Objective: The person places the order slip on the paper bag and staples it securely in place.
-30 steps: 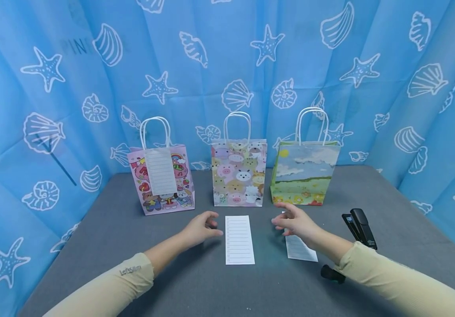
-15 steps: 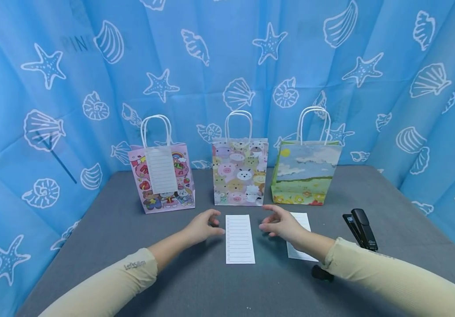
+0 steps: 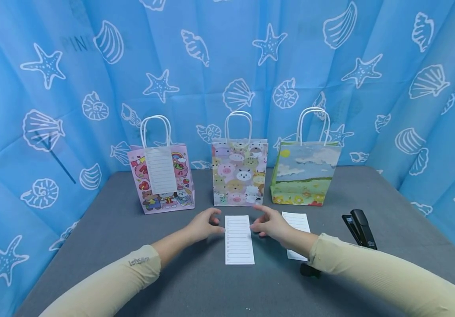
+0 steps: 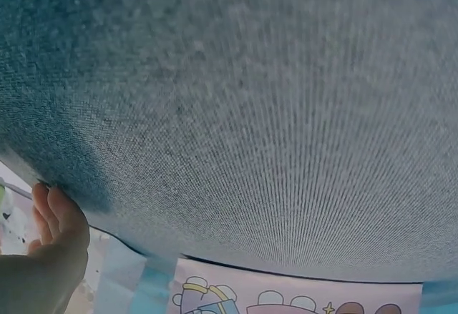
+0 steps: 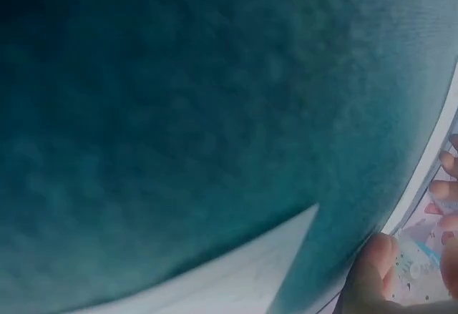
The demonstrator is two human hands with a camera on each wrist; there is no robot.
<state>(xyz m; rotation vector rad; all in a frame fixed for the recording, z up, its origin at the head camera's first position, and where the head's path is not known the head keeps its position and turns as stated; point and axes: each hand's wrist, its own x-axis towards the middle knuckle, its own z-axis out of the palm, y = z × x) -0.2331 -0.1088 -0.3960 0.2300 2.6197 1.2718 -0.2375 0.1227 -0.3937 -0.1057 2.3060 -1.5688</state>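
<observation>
Flanking a lined slip [image 3: 239, 240] on grey tabletop [image 3: 203, 286], with loose empty left hand [image 3: 202, 226], likewise loose empty right hand [image 3: 273, 226], before animal-print bag [image 3: 239, 174]

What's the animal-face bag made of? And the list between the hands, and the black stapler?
The animal-face gift bag looks like smooth printed paper: its front is flat with straight edges. The checklist sheet seems to be plain matte paper, thin and flat with printed lines. The stapler could be black plastic or painted metal; its slight shine doesn't settle which.
</observation>
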